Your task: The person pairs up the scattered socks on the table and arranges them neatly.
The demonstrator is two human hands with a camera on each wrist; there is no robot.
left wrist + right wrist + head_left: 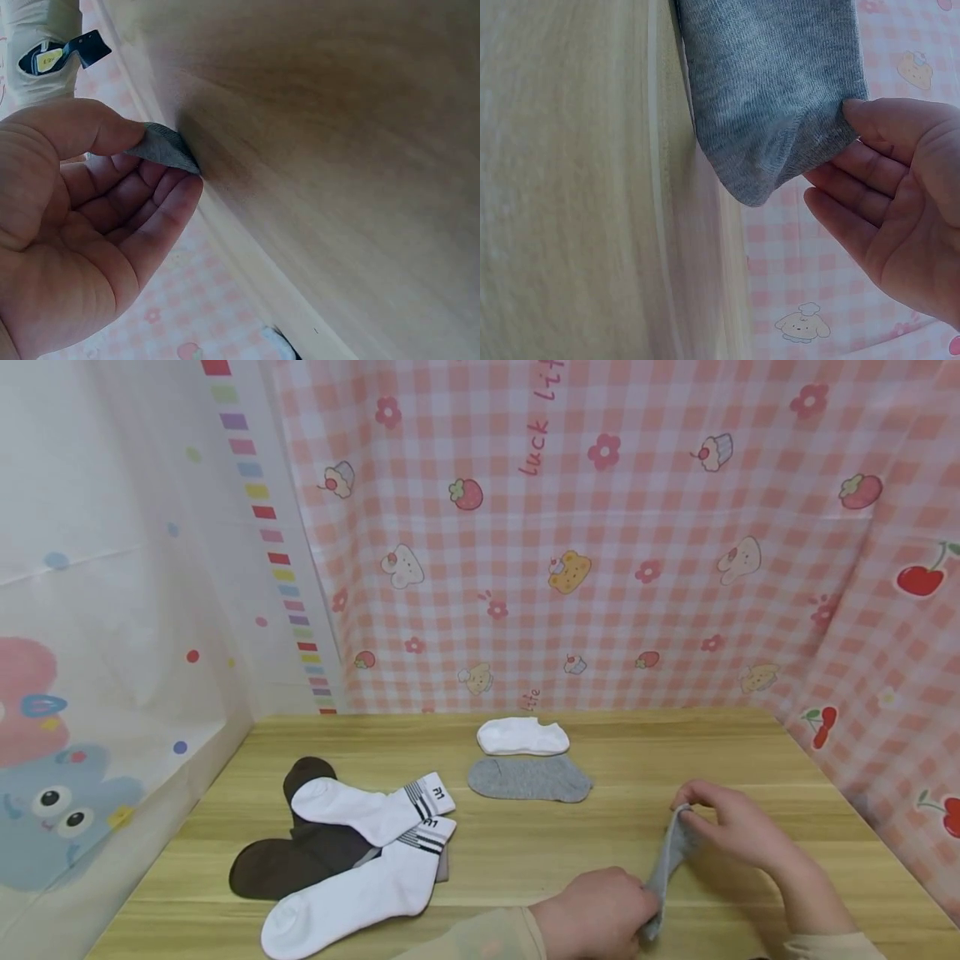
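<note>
A grey sock (669, 860) stands on edge at the right front of the table, stretched between both hands. My left hand (600, 912) pinches its near end; in the left wrist view the thumb presses a bit of grey sock (166, 146) against the fingers. With thumb and fingertips, my right hand (723, 822) pinches the far end. The right wrist view shows the broad side of the sock (776, 82), its corner held by the right hand (900, 187). Further back lie another grey sock (528, 778) and a white ankle sock (522, 737), both flat.
On the left, two white socks (360, 889) with striped cuffs overlap dark brown socks (300, 866). A scrap of grey fabric (442, 867) shows beneath them. Behind the wooden table (525, 852) hangs a pink checked cloth (637, 527); a pale cloth (127, 568) hangs at the left.
</note>
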